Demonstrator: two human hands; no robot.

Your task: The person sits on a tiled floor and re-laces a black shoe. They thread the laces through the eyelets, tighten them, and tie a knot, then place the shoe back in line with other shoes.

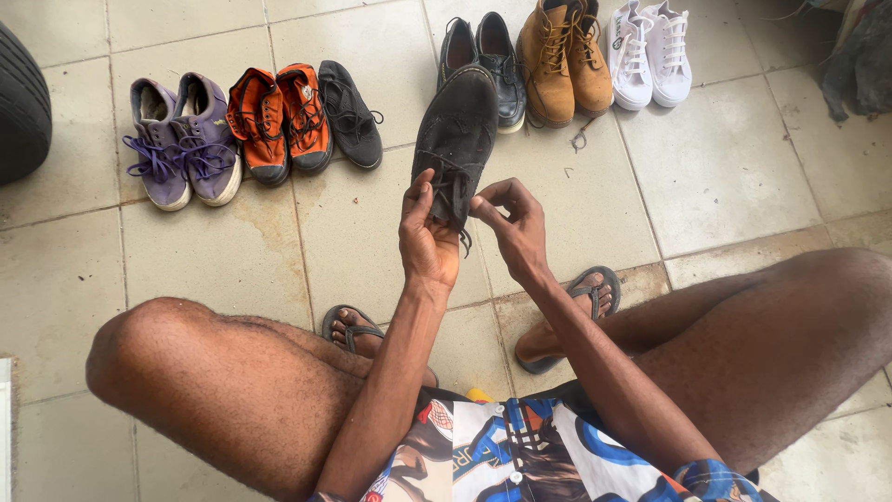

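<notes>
- The left hand [427,237] is raised over the floor with its fingers [420,191] curled closed around the near end of a black lace-up shoe [457,130]; thumb and fingers grip the shoe from the left side.
- The right hand [514,228] sits just beside the left, touching the same end of the shoe. Its thumb and forefinger are pinched nearly closed at the black laces [457,200]; the remaining fingers are bent and loosely spread. Whether the pinch actually has hold of a lace end cannot be told.
- The black lace-up shoe is held off the floor, extending away from the fingertips of both hands, its far end pointing toward the row of footwear beyond. Loose lace ends hang down between the two hands.
- Beyond the fingertips, on the tiled floor [725,177], shoes stand in a row: a purple pair [181,139] far to the left, an orange pair [279,121] next to it, a single black sneaker [350,113] just left of the held shoe.
- Past the held shoe's far end stands a pair of black leather shoes [488,65]; to their right a tan pair of boots [564,58], then a white pair of sneakers [650,51].
- Below the wrists, the person's feet rest in grey sandals [595,284] on the floor, knees spread to either side.
</notes>
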